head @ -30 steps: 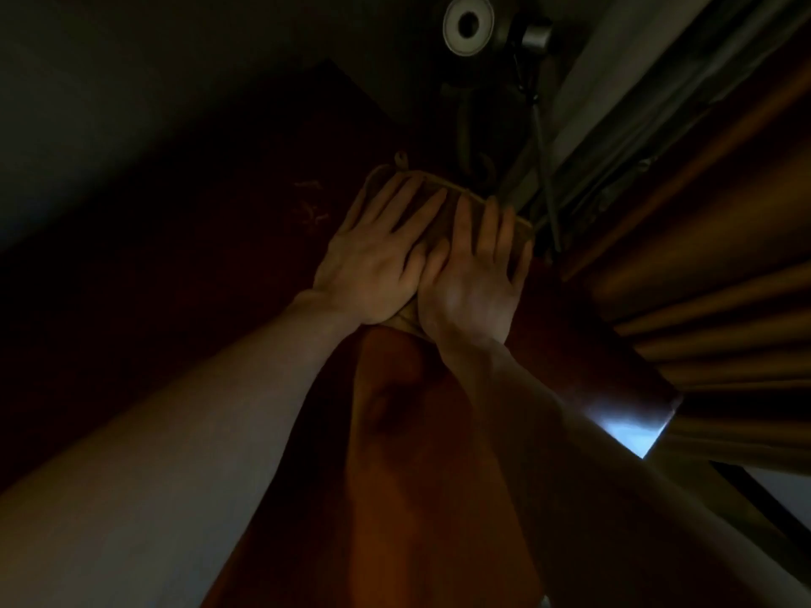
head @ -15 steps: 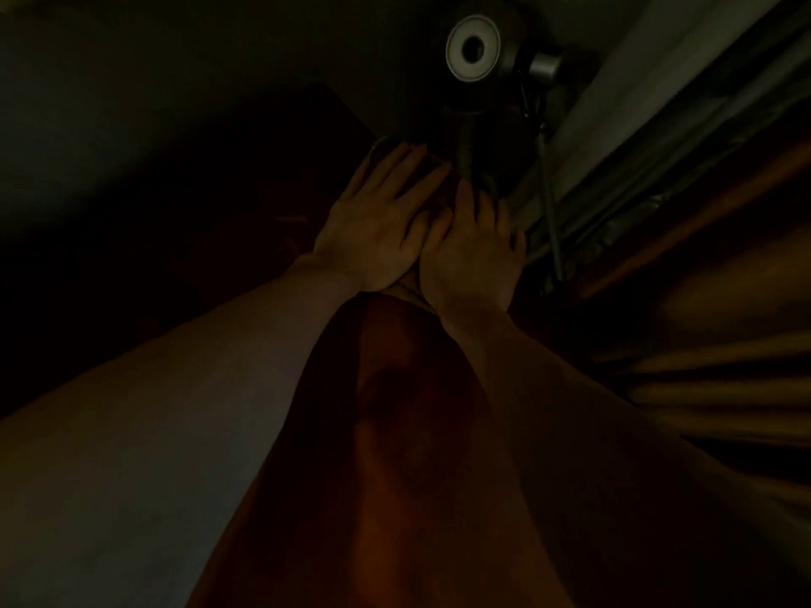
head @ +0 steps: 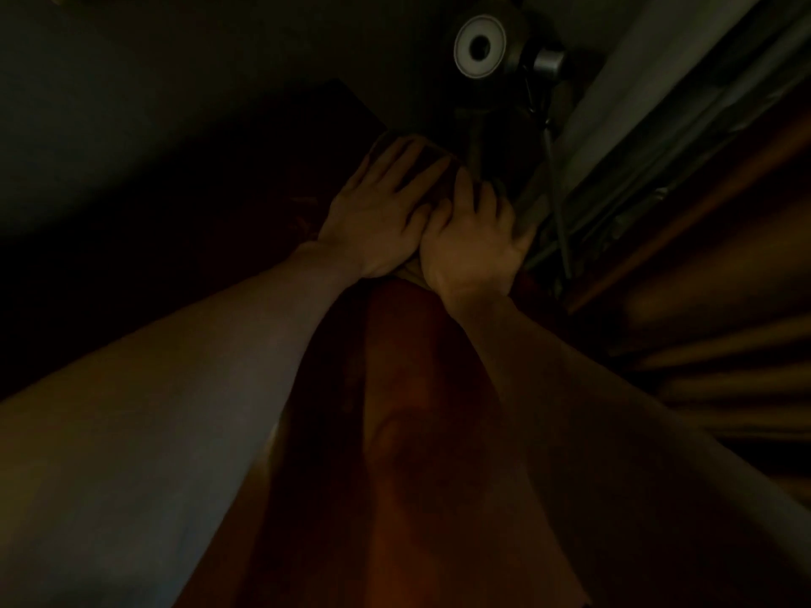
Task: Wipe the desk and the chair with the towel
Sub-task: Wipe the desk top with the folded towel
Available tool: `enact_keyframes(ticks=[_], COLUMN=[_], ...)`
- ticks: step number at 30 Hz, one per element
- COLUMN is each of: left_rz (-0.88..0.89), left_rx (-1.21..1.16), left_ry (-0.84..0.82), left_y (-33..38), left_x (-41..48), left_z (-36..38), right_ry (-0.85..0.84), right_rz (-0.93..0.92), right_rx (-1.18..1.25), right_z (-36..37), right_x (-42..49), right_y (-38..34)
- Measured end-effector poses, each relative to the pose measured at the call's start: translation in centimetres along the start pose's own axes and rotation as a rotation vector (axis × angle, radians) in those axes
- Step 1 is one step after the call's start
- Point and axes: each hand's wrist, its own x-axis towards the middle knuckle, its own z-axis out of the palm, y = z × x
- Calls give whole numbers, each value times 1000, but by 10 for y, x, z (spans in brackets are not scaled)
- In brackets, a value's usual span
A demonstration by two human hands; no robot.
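- The towel [head: 428,168] is judged soft, light and limp; it is best pressed under flat palms, not pinched.
- A dim tan fold is seen, mostly covered, at 12 o'clock on the counter [head: 417,410].
- Grip: left hand [head: 377,221] and right hand [head: 471,243] are laid flat on it, fingers extended.

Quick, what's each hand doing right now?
Left hand: open, fingers straight, pressing flat on the tan cloth towel.
Right hand: open, pressing flat on the same towel.
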Motion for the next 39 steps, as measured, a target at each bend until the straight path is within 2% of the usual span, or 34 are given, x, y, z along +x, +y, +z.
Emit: enact_keyframes(ticks=[5,16,24,33,39], left_rz=[-31,-29,-121,-299,-321], left_rx=[5,63,-17,0,0], left_ry=[-17,-1,65,102,42], left_y=[15,49,65,84,86], left_x=[-33,-141,-281,-422,-422], left_z=[-6,6,5,10,14], right_ry=[-67,-82,-60,-189,-252], right_rz=[-25,-2,-127,-326,-251], right_rx=[-29,9,10,-21,24], right_z=[-11,-23,-27,-33,-33], right_x=[-33,-150,-275,-388,-387], right_y=[5,19,5,-3,-4])
